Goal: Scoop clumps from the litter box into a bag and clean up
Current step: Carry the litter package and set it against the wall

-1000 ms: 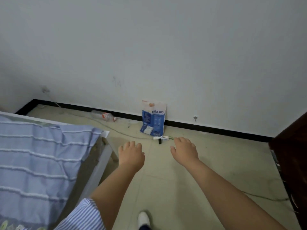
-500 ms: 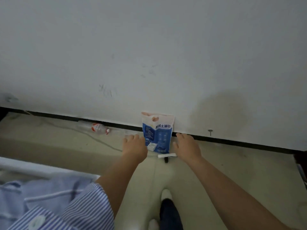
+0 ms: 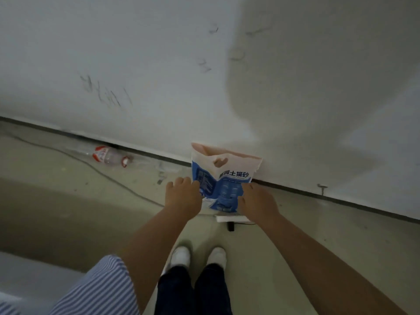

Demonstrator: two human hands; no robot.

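A blue and white cat litter bag (image 3: 223, 178) with a cut-out handle stands upright on the floor against the white wall. My left hand (image 3: 183, 200) reaches to the bag's left edge, fingers bent, fingertips at or just touching it. My right hand (image 3: 256, 202) is at the bag's right edge in the same way. I cannot tell whether either hand grips the bag. A small white strip with a black piece (image 3: 230, 221) lies on the floor just below the bag, partly under my right wrist. No litter box or scoop is in view.
An empty plastic bottle (image 3: 109, 155) with a red label lies by the baseboard at the left. A thin cable (image 3: 95, 169) runs across the floor. My two white shoes (image 3: 197, 258) stand close behind the bag. A screw (image 3: 322, 187) sticks out of the wall at the right.
I have stepped closer to the wall and both hands have moved forward to the sides of the litter bag. The bed has dropped out of view.
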